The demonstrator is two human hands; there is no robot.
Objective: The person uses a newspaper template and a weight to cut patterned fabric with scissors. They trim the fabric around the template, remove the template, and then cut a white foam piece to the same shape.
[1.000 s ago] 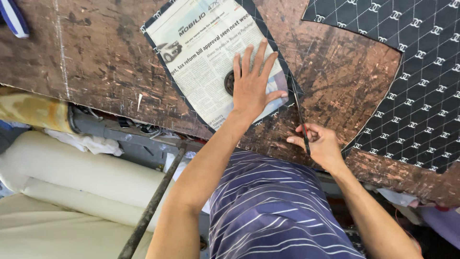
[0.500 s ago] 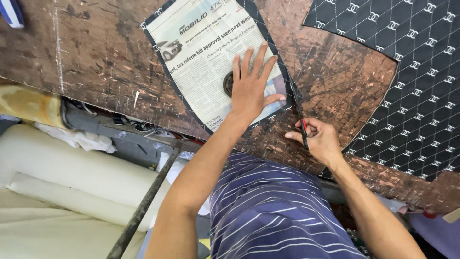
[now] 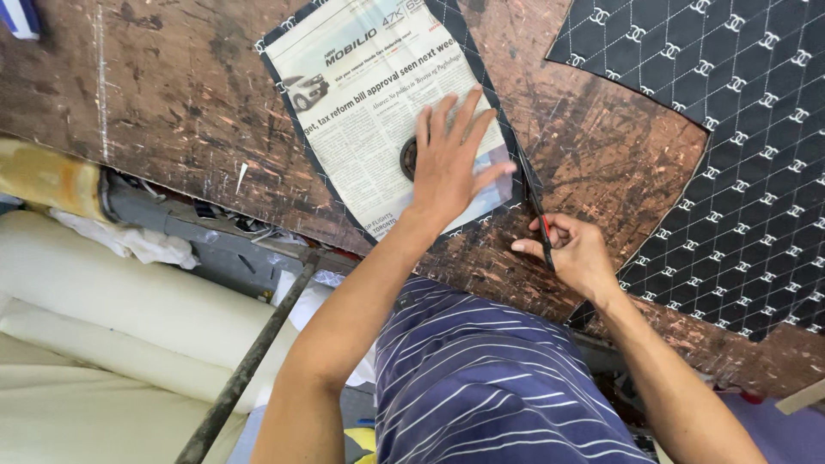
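Little has moved since the earlier frame: right hand [image 3: 574,252] has edged slightly along the cut line, left hand [image 3: 451,163] is in the same spot on the paper; view shifted a bit.

Right hand: fingers curled and pinched around a thin dark cutting tool with a red grip [image 3: 540,213], blade running up along the right edge of the pattern. Whether it is a knife or scissors, can't tell.

Left hand: flat, fingers spread, palm pressing a rectangular newspaper sheet used as a template [image 3: 369,120]. A small dark round object [image 3: 408,158] sits just under the thumb side of it, partly covered.

Under the paper: a piece of black quilted fabric with white diamond stitching [image 3: 516,153], showing as a narrow border all round the sheet. It lies directly beneath the left hand and just left of the right hand's blade.

Handling, my read: fabric is soft, limp, light; it will creep under a blade unless pinned flat. The paper is thin and tears easily. Best held by pressing near the cut edge, not lifting.

Further out: scarred brown wooden table [image 3: 172,94]; larger sheet of the same black quilted material [image 3: 739,129] to the right, well apart; cream padded cushions [image 3: 112,301] below the table edge.
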